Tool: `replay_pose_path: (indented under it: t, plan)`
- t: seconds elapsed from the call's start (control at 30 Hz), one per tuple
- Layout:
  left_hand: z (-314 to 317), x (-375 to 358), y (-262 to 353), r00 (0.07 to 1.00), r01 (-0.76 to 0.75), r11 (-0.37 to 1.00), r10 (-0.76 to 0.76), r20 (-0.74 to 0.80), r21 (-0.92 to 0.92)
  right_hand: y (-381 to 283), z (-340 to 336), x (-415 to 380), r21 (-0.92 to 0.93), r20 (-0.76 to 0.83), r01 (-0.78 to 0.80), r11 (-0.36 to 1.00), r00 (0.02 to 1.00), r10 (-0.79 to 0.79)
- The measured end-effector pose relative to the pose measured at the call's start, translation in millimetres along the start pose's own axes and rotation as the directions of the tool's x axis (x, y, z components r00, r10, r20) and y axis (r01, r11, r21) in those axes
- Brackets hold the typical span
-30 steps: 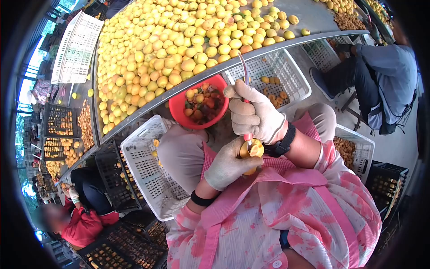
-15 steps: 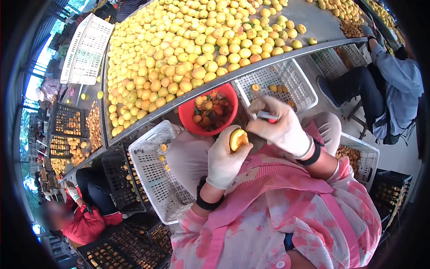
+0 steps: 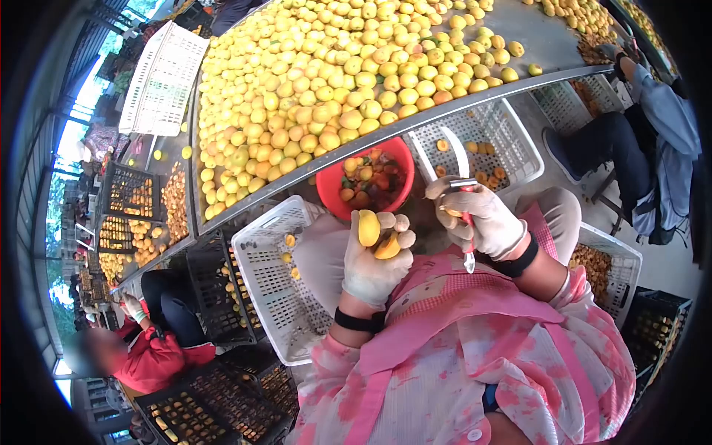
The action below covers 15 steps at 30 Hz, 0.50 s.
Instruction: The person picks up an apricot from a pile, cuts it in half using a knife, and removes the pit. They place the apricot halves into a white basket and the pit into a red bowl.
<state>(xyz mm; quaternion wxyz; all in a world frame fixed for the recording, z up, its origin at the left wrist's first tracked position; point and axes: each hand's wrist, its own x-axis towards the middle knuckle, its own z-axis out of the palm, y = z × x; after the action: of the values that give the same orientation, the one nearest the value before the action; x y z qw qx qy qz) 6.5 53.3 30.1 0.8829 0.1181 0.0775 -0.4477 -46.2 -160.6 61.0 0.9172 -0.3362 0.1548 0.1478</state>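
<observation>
In my gloved left hand are two yellow apricot pieces, one apricot half upright at the fingers and another apricot half beside it. My gloved right hand is closed round a knife with a curved pale blade pointing up and away. Its red handle ends in a silver tip below the fist. A bit of orange shows among the right fingers, too small to name. Just beyond my hands sits a red bowl with dark, damaged-looking fruit. Behind the knife is a white crate with several apricot halves.
A metal-edged table heaped with apricots spans the far side. Another white crate stands at my left knee. Black crates of fruit lie at lower left. People sit at the left and right.
The apricot in my left hand now shows as two separate pieces. My right hand has turned, bringing the knife's blade upright into view. The whole scene has shifted slightly right.
</observation>
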Motion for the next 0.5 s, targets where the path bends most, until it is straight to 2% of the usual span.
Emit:
replay_pose_path:
  t: [0.07,0.17,0.2,0.3,0.33,0.5]
  plan:
    - [-4,-2,1,0.981,0.029,0.984,0.005,0.195,-0.174,4,-8,2,0.012,0.039,0.013,1.000,0.999,-0.013]
    - [-1,-5,1,0.980,-0.020,0.966,0.070,0.186,-0.258,6,-12,-1,-0.043,0.031,0.027,0.999,0.999,-0.025]
    - [-10,-5,4,0.968,0.024,0.950,0.055,0.244,-0.310,5,-12,-3,-0.040,0.021,0.020,0.999,1.000,-0.019]
    - [-8,-9,2,0.972,-0.012,0.913,0.107,0.210,-0.408,5,-17,-5,-0.013,-0.013,0.012,1.000,1.000,-0.012]
    - [-11,-6,3,0.944,-0.009,0.921,0.136,0.302,-0.389,5,-19,-5,0.010,-0.032,0.019,1.000,0.999,-0.019]
    - [-11,-11,9,0.931,-0.026,0.942,0.144,0.335,-0.334,8,-32,-9,0.060,-0.020,0.018,0.998,1.000,-0.017]
